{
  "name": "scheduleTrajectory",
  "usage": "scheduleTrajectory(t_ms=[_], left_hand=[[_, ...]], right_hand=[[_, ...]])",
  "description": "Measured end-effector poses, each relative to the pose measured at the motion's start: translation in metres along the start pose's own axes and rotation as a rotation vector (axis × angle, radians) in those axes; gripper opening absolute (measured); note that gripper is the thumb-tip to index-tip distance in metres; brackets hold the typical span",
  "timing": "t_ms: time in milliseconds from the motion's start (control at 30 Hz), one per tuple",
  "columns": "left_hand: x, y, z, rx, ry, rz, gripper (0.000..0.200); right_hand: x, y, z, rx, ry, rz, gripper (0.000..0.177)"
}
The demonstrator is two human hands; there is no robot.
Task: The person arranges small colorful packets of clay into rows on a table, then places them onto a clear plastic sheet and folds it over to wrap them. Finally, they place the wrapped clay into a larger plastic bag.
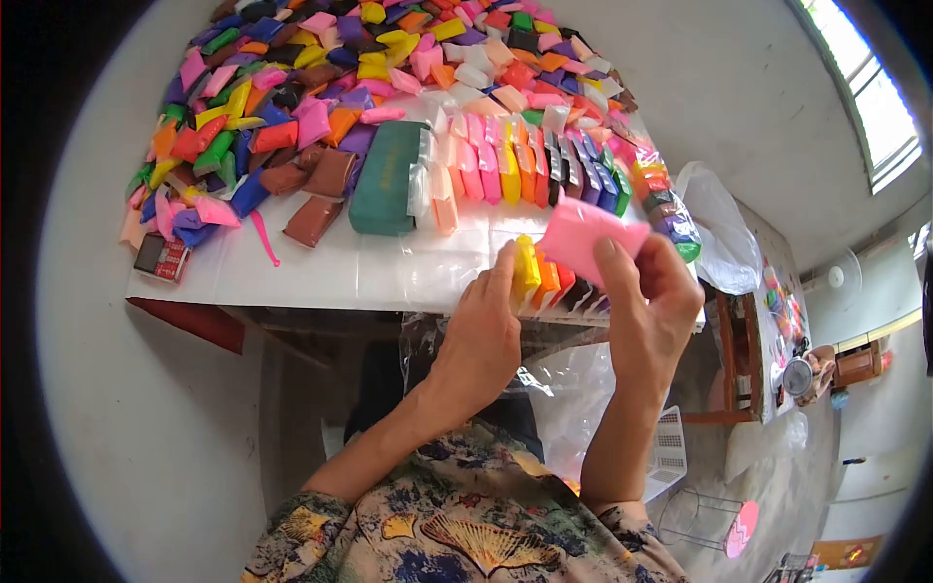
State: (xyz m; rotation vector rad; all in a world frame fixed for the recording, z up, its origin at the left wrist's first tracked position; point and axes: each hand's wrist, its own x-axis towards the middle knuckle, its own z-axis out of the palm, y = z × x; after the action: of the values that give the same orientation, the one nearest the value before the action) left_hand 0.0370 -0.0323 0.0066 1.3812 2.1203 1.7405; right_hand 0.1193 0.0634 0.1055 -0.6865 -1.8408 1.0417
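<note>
My right hand [651, 291] pinches a pink packet [585, 236] between thumb and fingers, raised above the right part of a short front row. That row stands at the table's front edge: a yellow packet [526, 275] at its left end, then orange, red and dark ones, partly behind the pink packet. Against the yellow packet rest the outstretched fingers of my left hand [483, 330]; its thumb is hardly visible. Behind, a longer row of upright wrapped packets [510, 170] runs from pale pink to green. A dark green block [387, 180] stands at that row's left end.
A large heap of colourful packets [321, 68] covers the back of the white table [330, 277]. A small red-and-black box [161, 257] lies front left. Clear plastic [573, 389] hangs below the front edge. Right are a multicoloured stack [671, 209] and a white bag [724, 233].
</note>
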Motion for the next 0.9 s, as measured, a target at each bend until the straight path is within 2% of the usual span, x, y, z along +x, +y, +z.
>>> scheduleTrajectory(t_ms=[67, 167, 267, 500, 567, 700, 800, 900], left_hand=[[0.0, 0.001, 0.001, -0.014, 0.033, -0.022, 0.065], [0.0, -0.005, 0.001, 0.028, 0.068, 0.061, 0.067], [-0.006, -0.002, -0.003, -0.144, 0.074, 0.012, 0.066], [-0.011, -0.007, -0.009, -0.182, 0.077, -0.083, 0.065], [-0.012, -0.002, -0.013, -0.227, 0.061, -0.152, 0.065], [-0.013, 0.0, -0.016, -0.184, 0.04, -0.172, 0.062], [-0.013, 0.005, -0.019, -0.171, 0.045, -0.175, 0.059], [-0.014, 0.011, -0.022, -0.116, 0.052, -0.16, 0.057]], right_hand=[[-0.017, 0.015, -0.005, 0.066, 0.025, 0.018, 0.02], [-0.043, 0.024, -0.006, 0.114, -0.012, 0.049, 0.022], [-0.057, 0.02, 0.001, 0.086, -0.005, 0.027, 0.024], [-0.062, 0.033, 0.017, -0.091, 0.003, -0.043, 0.026], [-0.062, 0.04, 0.02, -0.147, 0.032, -0.126, 0.028], [-0.061, 0.053, 0.021, -0.365, 0.094, -0.354, 0.034], [-0.057, 0.052, 0.024, -0.485, 0.173, -0.533, 0.031], [-0.058, 0.053, 0.029, -0.543, 0.164, -0.584, 0.035]])
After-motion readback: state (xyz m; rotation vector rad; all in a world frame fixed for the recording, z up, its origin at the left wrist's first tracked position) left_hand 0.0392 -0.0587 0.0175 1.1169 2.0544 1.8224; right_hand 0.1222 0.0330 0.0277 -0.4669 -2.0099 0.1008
